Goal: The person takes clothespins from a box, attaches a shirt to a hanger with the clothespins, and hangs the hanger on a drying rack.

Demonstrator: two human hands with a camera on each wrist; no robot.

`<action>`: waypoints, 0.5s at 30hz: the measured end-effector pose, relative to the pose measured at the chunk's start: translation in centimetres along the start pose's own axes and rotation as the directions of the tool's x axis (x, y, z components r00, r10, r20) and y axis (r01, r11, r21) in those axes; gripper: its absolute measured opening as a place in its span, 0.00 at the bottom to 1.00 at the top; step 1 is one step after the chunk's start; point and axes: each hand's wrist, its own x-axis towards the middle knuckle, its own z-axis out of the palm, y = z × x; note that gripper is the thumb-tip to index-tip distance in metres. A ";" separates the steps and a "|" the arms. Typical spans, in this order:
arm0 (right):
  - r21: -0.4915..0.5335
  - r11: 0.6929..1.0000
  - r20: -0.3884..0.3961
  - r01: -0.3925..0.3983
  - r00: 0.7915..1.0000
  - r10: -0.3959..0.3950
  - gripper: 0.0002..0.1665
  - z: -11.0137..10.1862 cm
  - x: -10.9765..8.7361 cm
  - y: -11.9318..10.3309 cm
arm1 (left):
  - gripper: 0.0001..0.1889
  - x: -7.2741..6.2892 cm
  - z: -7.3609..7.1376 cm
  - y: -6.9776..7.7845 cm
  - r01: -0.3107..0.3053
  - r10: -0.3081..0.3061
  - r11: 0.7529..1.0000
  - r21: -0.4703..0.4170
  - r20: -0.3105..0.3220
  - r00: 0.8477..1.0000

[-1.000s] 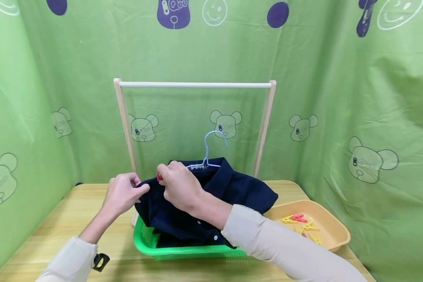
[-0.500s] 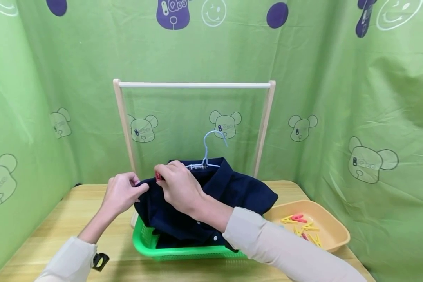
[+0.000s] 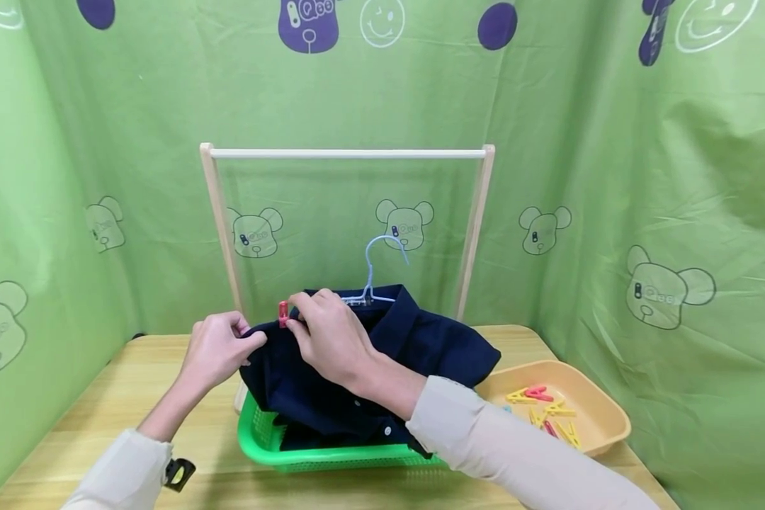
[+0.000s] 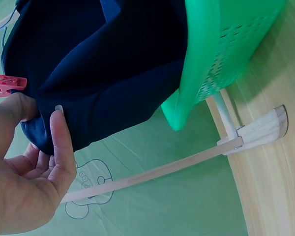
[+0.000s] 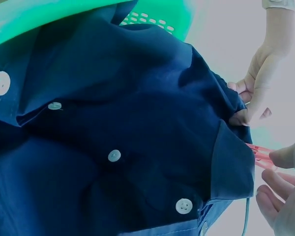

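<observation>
A dark navy button-up shirt (image 3: pixel 440 343) lies over a green basket (image 3: pixel 350 457), with a light-blue wire hanger (image 3: pixel 371 273) inside its collar. My left hand (image 3: pixel 219 352) pinches the shirt's shoulder between thumb and fingers; in the left wrist view the fingers (image 4: pixel 64 142) lie over the cloth fold. A red clothespin (image 3: pixel 283 314) stands clipped on that shoulder, between the hand and the collar. Close to its right side is my right hand (image 3: pixel 334 340), thumb and fingers parted. The right wrist view has the clothespin (image 5: pixel 260 156) at the collar, fingertips right by its handles.
Behind the basket stands a wooden rack with a white bar (image 3: pixel 350 154). An orange tray (image 3: pixel 602 404) with several yellow and red clothespins (image 3: pixel 557 409) sits at the right. Green patterned curtains surround the wooden table (image 3: pixel 140 397).
My right fingers have loosened from the red clothespin and shifted slightly right, so it now shows whole on the shirt. My left hand keeps its pinch on the shirt.
</observation>
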 end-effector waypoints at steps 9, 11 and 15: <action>-0.017 0.999 0.065 -0.048 0.997 0.049 0.08 -0.7 -0.7 0.2 | 0.08 0.0 -0.1 -0.1 0.011 -0.011 1.000 0.010 -0.001 1.000; -0.023 0.999 0.069 -0.047 0.996 0.049 0.08 -0.9 -0.8 0.2 | 0.08 0.0 -0.1 0.0 0.012 -0.012 1.000 0.011 -0.001 1.000; -0.024 0.999 0.061 -0.041 0.997 0.042 0.08 -1.3 -1.0 0.3 | 0.08 0.0 -0.1 0.0 0.013 -0.013 1.000 0.010 -0.001 1.000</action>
